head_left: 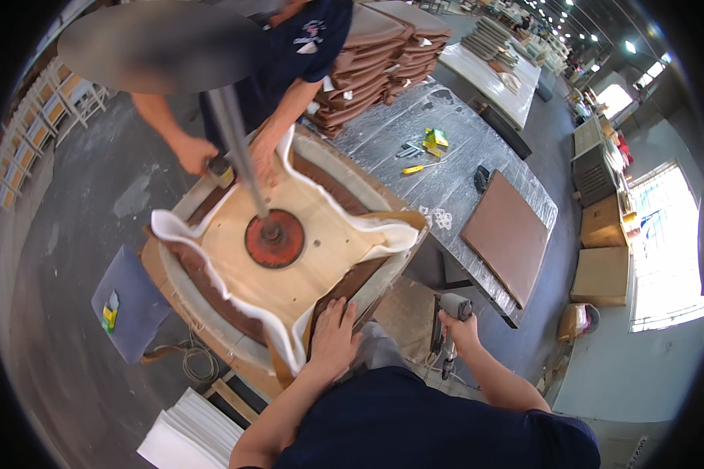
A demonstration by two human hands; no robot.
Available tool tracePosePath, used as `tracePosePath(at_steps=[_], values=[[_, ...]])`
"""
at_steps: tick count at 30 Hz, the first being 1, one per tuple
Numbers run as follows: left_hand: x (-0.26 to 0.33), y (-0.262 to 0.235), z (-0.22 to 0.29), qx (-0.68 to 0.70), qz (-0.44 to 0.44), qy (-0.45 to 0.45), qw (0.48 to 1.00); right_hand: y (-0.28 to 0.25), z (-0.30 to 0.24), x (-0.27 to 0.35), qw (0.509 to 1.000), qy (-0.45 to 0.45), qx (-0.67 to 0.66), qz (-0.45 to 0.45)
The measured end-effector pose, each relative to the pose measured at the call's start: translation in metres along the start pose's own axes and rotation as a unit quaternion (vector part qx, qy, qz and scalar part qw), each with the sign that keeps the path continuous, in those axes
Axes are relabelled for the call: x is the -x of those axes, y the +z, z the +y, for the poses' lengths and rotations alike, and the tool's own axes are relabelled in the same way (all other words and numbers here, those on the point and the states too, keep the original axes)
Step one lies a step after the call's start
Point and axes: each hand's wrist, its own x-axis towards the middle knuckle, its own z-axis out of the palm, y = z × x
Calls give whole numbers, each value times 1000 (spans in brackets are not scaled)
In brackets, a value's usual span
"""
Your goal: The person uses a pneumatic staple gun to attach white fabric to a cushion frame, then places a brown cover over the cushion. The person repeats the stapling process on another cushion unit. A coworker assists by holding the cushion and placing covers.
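My left hand [334, 336] lies with fingers stretched on the brown cover [344, 295] along the near edge of a seat pad. My right hand [461, 332], off to the right of the seat, is closed round the handle of a grey staple gun [454, 306]. A wooden seat board [321, 223] faces up inside a padded frame [365, 301], with white padding [164, 224] sticking up at its corners. On the board's middle presses a round red disc [283, 252] at the end of a metal rod [238, 141].
Across from me a co-worker's hand [266, 160] rests on the board; the other holds a tool [220, 170]. To the right, a plastic-covered table [391, 148] bears a brown panel [507, 234], a yellow screwdriver [414, 169] and stacked brown covers [360, 66]. White sheets [188, 434] stand lower left.
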Motion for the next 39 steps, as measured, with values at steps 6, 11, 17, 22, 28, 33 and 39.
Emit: tracePosePath(at_steps=[6, 11, 17, 22, 28, 33, 39], values=[[-71, 17, 34, -46, 68, -28, 996, -22, -37, -160, 1000, 10, -3, 6], [-88, 29, 43, -136, 84, -106, 981, -14, -54, -333, 998, 22, -52, 32], [-106, 31, 58, -193, 73, -169, 964, 5, -46, -514, 985, 135, -77, 74], [-125, 17, 80, -214, 49, -214, 952, 16, -26, -612, 969, 151, -190, -42], [-135, 29, 72, -225, 37, -220, 948, 0, -8, -659, 940, 245, -208, -115], [-125, 34, 79, -226, 47, -235, 944, -11, -4, -664, 927, 287, -201, -132], [-113, 24, 77, -234, 68, -214, 946, -13, -18, -627, 954, 280, -79, -68]])
